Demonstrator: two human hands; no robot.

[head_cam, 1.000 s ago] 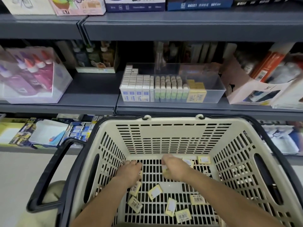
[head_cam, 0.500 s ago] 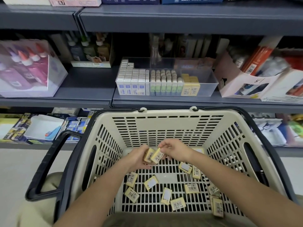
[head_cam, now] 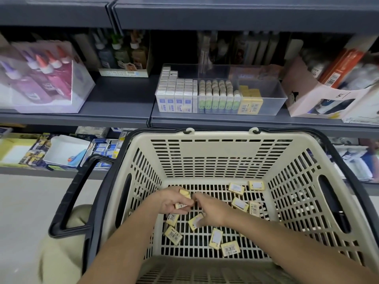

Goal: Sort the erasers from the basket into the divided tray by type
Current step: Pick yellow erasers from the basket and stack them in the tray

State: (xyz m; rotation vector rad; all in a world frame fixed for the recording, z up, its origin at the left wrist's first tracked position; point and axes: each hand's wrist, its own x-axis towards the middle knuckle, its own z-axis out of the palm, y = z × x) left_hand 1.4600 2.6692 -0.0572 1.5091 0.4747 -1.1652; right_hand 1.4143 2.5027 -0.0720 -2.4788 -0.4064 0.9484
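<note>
A cream plastic basket [head_cam: 221, 152] with dark handles fills the lower view. Several small yellow erasers [head_cam: 216, 238] lie loose on its slotted floor. My left hand [head_cam: 171, 201] is inside the basket and grips a few yellow erasers [head_cam: 181, 205] in a small stack. My right hand [head_cam: 211, 210] is just to its right, fingers curled down over the floor; whether it holds an eraser is hidden. On the shelf behind stands the clear divided tray [head_cam: 272, 99] with white, green and yellow erasers in separate sections.
A pink box of glue bottles [head_cam: 43, 78] sits on the shelf at the left. A cardboard box of stationery [head_cam: 324, 95] stands to the right of the tray. Lower shelf goods [head_cam: 61, 152] lie behind the basket's left handle [head_cam: 71, 197].
Both hands rose from the basket floor with erasers, then lowered again. The left hand now holds a small stack, and the right hand has moved down beside it.
</note>
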